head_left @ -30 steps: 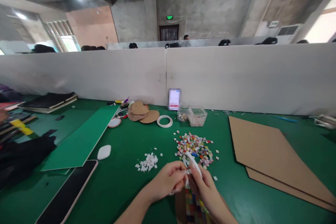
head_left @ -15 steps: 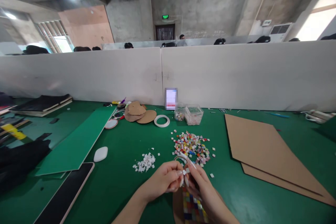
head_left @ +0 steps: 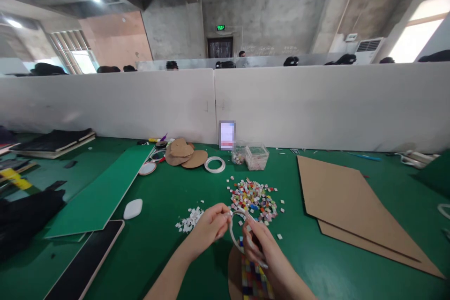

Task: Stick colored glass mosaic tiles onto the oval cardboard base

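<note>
My right hand is wrapped round a thin roll of whitish tape, which it holds up on edge. Left of the roll, my left hand is pinched near the tape's upper edge; what lies between its fingertips is too small to make out. Beneath my right hand is a brown board bearing rows of coloured mosaic tiles. A heap of mixed tiles lies beyond my hands, and a small pile of white scraps is beside my left hand.
Clear boxes, a white ring roll and brown discs stand at the back. Brown boards lie right; a green board, white case and dark phone-like slab lie left. A white partition rises behind.
My hands have moved apart; the left has shifted left and up from the right. The tape roll now shows more fully between them. The whole view has tilted slightly.
</note>
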Demonstrator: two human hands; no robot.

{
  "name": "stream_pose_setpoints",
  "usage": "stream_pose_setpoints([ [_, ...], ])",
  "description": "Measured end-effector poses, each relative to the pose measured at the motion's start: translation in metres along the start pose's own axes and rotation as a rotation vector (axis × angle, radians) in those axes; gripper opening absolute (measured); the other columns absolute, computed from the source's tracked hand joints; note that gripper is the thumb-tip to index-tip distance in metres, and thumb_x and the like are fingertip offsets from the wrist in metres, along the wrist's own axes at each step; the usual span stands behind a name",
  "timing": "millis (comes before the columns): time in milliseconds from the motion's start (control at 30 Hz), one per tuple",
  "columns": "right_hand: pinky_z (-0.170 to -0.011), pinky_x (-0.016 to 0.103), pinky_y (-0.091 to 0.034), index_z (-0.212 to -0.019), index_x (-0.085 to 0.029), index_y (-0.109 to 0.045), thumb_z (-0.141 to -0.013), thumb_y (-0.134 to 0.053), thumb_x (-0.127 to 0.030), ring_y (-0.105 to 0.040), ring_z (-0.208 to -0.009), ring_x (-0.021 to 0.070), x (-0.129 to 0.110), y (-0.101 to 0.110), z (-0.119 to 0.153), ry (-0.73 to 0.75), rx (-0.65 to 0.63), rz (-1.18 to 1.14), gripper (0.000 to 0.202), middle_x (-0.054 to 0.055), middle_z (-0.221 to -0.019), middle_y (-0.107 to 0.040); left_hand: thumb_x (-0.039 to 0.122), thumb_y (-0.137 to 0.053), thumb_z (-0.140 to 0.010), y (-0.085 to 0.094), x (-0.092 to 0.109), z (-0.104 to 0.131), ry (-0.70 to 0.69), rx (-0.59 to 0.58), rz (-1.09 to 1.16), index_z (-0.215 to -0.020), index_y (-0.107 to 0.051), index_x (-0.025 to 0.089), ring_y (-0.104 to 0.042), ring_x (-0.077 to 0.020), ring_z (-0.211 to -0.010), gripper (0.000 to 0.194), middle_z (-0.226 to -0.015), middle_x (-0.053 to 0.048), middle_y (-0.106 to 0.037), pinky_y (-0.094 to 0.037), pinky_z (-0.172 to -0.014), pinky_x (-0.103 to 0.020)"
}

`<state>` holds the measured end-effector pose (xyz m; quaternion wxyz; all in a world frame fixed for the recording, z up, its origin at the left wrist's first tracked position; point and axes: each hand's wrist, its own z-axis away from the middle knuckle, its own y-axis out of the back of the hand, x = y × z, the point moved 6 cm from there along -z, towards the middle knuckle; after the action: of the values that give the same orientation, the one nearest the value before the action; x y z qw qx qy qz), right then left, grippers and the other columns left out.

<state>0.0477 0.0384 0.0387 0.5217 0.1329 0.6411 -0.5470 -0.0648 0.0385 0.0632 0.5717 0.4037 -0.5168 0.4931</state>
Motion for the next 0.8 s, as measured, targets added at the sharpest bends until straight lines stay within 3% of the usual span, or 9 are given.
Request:
stream_pose_setpoints([
  [233, -0.033, 0.017, -0.011, -0.063, -0.019, -0.043, -0.075, -0.058, -0.047, -0.012, -0.033, 0.0016, 0.002, 0.000, -0.002, 0.018, -0.006, -0.064, 0.035, -0.013, -0.039, -0.026, 0.039, -0.037, -0.081, 0.054, -0.010, 0.011, 0.071, 0.200, -0.334, -0.070, -0.045, 0.018, -0.024, -0.0071, -0.037, 0.025, -0.040, 0.011, -0.030, -0.021, -0.041, -0.019],
  [400, -0.034, 0.017, -0.012, -0.063, -0.019, -0.042, -0.069, -0.062, -0.052, -0.011, -0.033, 0.0011, 0.007, 0.006, -0.004, -0.002, 0.043, -0.130, 0.039, -0.013, -0.040, -0.025, 0.032, -0.041, -0.074, 0.086, -0.023, 0.017, 0.127, 0.254, -0.761, -0.063, -0.046, 0.018, -0.039, -0.0097, -0.046, 0.018, -0.050, 0.006, -0.042, -0.026, -0.046, -0.020],
  [633, -0.034, 0.019, -0.012, -0.054, -0.019, -0.039, -0.073, -0.055, -0.056, -0.014, -0.031, 0.0017, 0.003, 0.007, -0.004, 0.032, 0.053, -0.104, 0.045, -0.012, -0.037, -0.025, 0.020, -0.043, -0.070, 0.096, -0.014, 0.021, 0.071, 0.351, -0.930, -0.069, -0.045, 0.019, -0.046, -0.0112, -0.053, 0.003, -0.057, 0.005, -0.044, -0.030, -0.051, -0.019],
  [800, -0.034, 0.019, -0.012, -0.054, -0.019, -0.039, -0.066, -0.053, -0.066, -0.017, -0.033, 0.0030, 0.012, 0.017, -0.009, -0.002, 0.099, -0.077, 0.050, -0.010, -0.038, -0.030, 0.015, -0.038, -0.073, 0.093, -0.007, 0.023, 0.057, 0.344, -1.009, -0.077, -0.053, 0.017, -0.050, -0.0132, -0.061, 0.015, -0.071, 0.000, -0.054, -0.032, -0.057, -0.022],
])
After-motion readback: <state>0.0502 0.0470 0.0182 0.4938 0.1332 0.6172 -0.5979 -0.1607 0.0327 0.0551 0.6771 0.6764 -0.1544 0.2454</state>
